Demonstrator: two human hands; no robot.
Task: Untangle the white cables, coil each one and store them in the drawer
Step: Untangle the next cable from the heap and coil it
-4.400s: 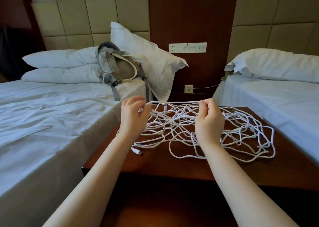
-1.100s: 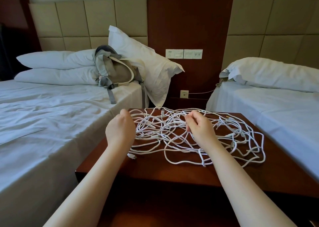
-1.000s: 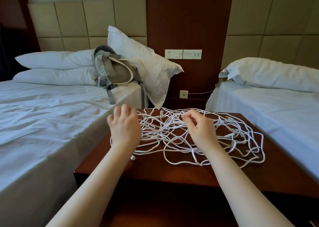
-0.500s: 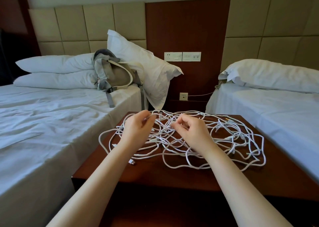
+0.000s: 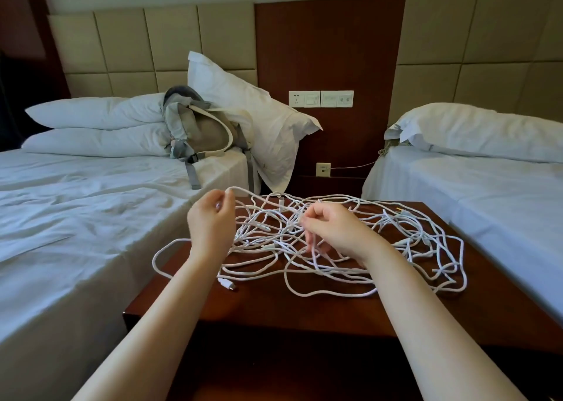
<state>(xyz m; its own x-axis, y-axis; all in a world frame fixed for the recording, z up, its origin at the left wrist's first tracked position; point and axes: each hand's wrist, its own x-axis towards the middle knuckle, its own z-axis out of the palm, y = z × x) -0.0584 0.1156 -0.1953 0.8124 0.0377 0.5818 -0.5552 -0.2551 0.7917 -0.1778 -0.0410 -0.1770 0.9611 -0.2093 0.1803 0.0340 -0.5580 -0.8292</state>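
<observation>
A tangle of white cables (image 5: 396,242) sprawls over the top of a dark wooden nightstand (image 5: 274,306). My left hand (image 5: 210,227) is raised at the tangle's left side and pinches one strand, which runs up and off to the right. A loop of cable hangs past the nightstand's left edge onto the bed. My right hand (image 5: 335,233) hovers over the middle of the tangle with its fingers curled round strands. One connector end (image 5: 227,284) lies loose near my left forearm. The drawer is not in sight.
A bed with white sheets (image 5: 76,217) stands close on the left, with pillows and a grey backpack (image 5: 201,129) on it. A second bed (image 5: 487,193) flanks the right. Wall sockets (image 5: 321,99) sit on the wooden panel behind.
My left hand has pulled a strand up and to the left, and a loop has slid off the nightstand's left edge. My right hand has shifted toward the middle of the tangle.
</observation>
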